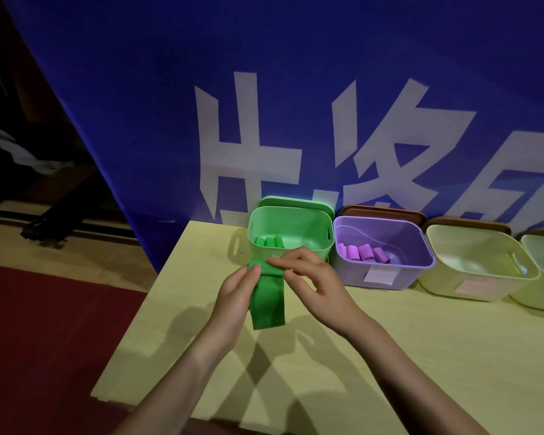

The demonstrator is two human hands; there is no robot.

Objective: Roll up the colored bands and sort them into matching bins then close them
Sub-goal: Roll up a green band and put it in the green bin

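A big blue banner fills the top of the frame. Below it, the yellow counter holds a row of bins. The green bin in the middle already has little green rolls inside. Just in front of it, both hands hold the green band. The left hand pinches the rolled top, and the right hand pinches it too. The band looks soft, light and floppy. It is best held at the rolled end, tight, so it does not spring open.
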